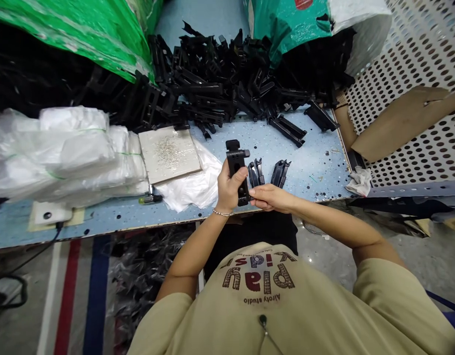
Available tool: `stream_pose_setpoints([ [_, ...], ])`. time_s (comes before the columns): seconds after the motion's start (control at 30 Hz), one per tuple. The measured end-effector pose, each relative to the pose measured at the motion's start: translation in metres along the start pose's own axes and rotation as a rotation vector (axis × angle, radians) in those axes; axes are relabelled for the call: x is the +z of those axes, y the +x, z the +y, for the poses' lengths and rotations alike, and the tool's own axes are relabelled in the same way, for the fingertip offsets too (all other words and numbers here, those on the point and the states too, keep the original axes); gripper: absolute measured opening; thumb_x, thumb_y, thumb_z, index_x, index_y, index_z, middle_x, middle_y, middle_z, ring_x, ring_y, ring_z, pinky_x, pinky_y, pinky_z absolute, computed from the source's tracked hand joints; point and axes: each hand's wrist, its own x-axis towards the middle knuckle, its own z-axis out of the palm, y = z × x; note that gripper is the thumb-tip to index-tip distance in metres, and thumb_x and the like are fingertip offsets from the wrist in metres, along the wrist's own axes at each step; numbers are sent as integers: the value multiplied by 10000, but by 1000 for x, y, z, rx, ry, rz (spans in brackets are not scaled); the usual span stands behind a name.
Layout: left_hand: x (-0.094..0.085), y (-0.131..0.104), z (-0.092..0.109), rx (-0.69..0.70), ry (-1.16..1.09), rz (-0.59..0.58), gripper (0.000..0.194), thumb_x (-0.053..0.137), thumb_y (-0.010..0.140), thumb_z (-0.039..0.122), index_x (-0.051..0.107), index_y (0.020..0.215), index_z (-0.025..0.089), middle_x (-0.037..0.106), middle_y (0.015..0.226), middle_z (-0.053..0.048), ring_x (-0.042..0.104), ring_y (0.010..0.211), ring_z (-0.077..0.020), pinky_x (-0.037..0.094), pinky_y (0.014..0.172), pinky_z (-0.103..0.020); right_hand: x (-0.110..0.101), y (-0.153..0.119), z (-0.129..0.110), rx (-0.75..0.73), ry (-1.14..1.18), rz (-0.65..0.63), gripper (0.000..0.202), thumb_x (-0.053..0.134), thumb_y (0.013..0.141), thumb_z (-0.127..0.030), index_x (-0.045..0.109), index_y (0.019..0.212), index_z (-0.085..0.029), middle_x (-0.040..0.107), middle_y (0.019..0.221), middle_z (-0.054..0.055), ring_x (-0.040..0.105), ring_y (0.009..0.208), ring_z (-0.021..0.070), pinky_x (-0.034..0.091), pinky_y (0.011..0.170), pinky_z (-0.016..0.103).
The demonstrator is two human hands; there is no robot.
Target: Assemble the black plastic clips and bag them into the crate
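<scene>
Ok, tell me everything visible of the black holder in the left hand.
The black holder is long, narrow, seemingly plastic, with a blocky far end, a greyish stub jutting right and a round detail towards its near end. The left hand grips it, far end forward, at the front of the table. The right hand is at its near end; exact contact is unclear.

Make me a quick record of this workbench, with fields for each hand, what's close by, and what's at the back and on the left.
Left hand: left hand wrapped around a black plastic part
Right hand: right hand at the part's lower end; its exact grip is unclear
Close by: two black pieces on the speckled blue table
Back: a heap of black parts between a green sack and a teal sack
Left: stacked clear plastic bags
</scene>
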Motion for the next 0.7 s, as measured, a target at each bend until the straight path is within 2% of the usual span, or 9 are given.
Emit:
stream_pose_setpoints([
  [0.07, -4, 3, 2, -74, -84, -108, 479, 810, 726, 618, 639, 891, 203, 620, 743, 6, 550, 509, -100, 430, 456, -247, -12, -2, -11, -128, -268, 69, 631, 372, 981, -756, 613, 859, -185, 481, 586, -30, 433, 515, 126, 371, 495, 258],
  [0.13, -8, 5, 4, -188, -166, -212, 534, 806, 714, 647, 660, 975, 205, 611, 705, 19, 516, 461, -92, 416, 433, -241, -26, -3, -26, -313, -629, 296, 605, 382, 996, -732, 636, 948, -185, 599, 752, 48, 551, 705, 186, 445, 632, 310],
  [0.2, -11, 4, 3, -303, -206, -288, 586, 825, 695, 638, 669, 1065, 210, 615, 695, 26, 498, 437, -84, 414, 427, -234, -39, -2, -41, -447, -928, 479, 556, 408, 1008, -692, 640, 1031, -187, 632, 892, 103, 570, 853, 244, 457, 718, 362],
  [0.3, -12, -3, 1, -401, -183, -384, 533, 792, 731, 648, 687, 987, 192, 620, 677, 6, 485, 422, -84, 396, 412, -236, -52, 2, -56, -531, -1126, 444, 413, 441, 1047, -554, 652, 992, -203, 632, 892, 111, 549, 868, 261, 450, 724, 381],
  [0.37, -11, -8, -1, -424, -126, -434, 510, 734, 777, 677, 676, 861, 177, 604, 626, -9, 475, 412, -92, 381, 404, -244, -54, 6, -60, -542, -1079, 355, 372, 479, 1048, -496, 646, 883, -208, 618, 815, 87, 537, 807, 233, 444, 674, 350],
  [0.43, -10, -12, -2, -383, -34, -442, 525, 703, 802, 691, 645, 772, 169, 590, 592, -17, 493, 419, -103, 385, 414, -251, -52, 9, -60, -491, -874, 288, 408, 511, 1033, -511, 629, 796, -201, 582, 728, 41, 516, 716, 182, 432, 589, 294],
  [0.57, -10, -14, -2, -137, 116, -295, 499, 801, 751, 623, 636, 901, 176, 639, 696, -7, 579, 483, -122, 427, 451, -252, -48, 12, -54, -314, -489, 140, 594, 281, 1080, -568, 619, 788, -175, 460, 563, -53, 401, 486, 112, 355, 408, 241],
  [0.63, -11, -13, -1, -136, 119, -302, 516, 791, 753, 632, 628, 932, 176, 643, 712, -2, 577, 478, -122, 427, 446, -255, -49, 10, -54, -235, -447, 81, 594, 228, 1091, -556, 610, 855, -168, 501, 577, -37, 429, 479, 114, 363, 427, 236],
  [0.7, -13, -12, 1, -194, 120, -355, 516, 743, 781, 658, 618, 853, 162, 634, 683, -7, 562, 468, -115, 422, 451, -253, -52, 8, -54, -218, -530, 149, 498, 373, 1052, -598, 595, 913, -174, 593, 703, 17, 522, 596, 138, 395, 506, 243],
])
